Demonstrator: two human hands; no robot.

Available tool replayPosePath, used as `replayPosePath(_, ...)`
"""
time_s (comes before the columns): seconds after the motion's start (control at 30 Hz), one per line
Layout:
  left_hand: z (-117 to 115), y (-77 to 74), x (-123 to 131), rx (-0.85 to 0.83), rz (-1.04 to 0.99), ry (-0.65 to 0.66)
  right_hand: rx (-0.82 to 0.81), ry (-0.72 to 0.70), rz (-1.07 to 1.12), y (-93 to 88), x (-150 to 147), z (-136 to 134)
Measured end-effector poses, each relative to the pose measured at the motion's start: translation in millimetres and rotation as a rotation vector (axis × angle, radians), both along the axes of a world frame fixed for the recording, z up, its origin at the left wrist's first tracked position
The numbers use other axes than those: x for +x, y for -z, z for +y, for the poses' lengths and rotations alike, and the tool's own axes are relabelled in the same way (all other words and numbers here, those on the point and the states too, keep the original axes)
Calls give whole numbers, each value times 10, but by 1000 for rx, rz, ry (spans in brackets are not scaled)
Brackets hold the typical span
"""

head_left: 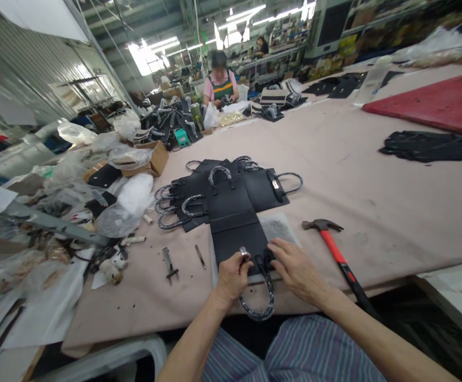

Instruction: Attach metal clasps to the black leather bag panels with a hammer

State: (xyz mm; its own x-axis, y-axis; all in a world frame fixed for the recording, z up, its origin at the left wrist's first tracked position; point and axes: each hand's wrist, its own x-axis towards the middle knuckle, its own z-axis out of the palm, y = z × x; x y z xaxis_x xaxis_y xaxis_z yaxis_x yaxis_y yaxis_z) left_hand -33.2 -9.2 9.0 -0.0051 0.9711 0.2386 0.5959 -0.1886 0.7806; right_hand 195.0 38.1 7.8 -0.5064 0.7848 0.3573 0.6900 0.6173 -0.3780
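Observation:
A black bag panel [236, 236] lies at the table's front edge, its patterned loop handle [269, 297] hanging towards me. My left hand [233, 273] pinches a small shiny metal piece [244, 252] over the panel's lower part. With fingers apart, my right hand [294, 265] rests at the panel's right edge, beside the handle's base, and holds nothing. Under the panel, a pale slab [280, 228] shows at the right. More black panels with looped handles [262, 185] are piled just beyond.
A hammer [334, 246] lies right of my right hand. A metal tool [168, 264] and a thin punch [200, 257] lie at left. Plastic bags and a cardboard box [159, 159] crowd the left side. A person [220, 87] sits across the table; a red board [433, 101] lies far right.

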Motion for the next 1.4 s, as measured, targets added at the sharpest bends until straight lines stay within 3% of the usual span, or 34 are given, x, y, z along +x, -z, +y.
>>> replayPosePath(0.1, 60, -50, 34, -84, -140, -71, 2, -55, -30, 69, -291, -85)
replayPosePath(0.23, 258, -141, -55, -223, -684, -351, -17, -57, -35, 149, -283, -99)
replayPosePath(0.3, 316, -184, -208, -223, -818, -420, -21, -59, -31, 153, -247, -88)
replayPosePath(0.37, 303, -219, -429, -209, -747, -433, -22, -56, -29, 143, -235, -82)
replayPosePath(0.43, 234, -250, -685, -216, -537, -469, -24, -50, -27, 133, -241, -84)
replayPosePath(0.6, 51, -344, -1218, -355, 287, -628, -27, -53, -29, 135, -256, -89)
replayPosePath(0.73, -31, -397, -1306, -622, 737, -622, -20, -51, -37, 149, -251, -87)
replayPosePath(0.83, -66, -418, -1206, -588, 915, -574, -13, -47, -45, 148, -253, -90)
replayPosePath(0.93, -23, -430, -1092, -509, 913, -582, -7, -44, -49, 141, -259, -96)
replayPosePath(1.1, 196, -351, -1043, -665, 675, -524, -10, -45, -52, 131, -265, -100)
replayPosePath(1.27, 355, -225, -1088, -650, 498, -557, -15, -49, -61, 139, -268, -99)
replayPosePath(1.4, 346, -227, -1110, -653, 354, -537, -16, -45, -59, 153, -269, -97)
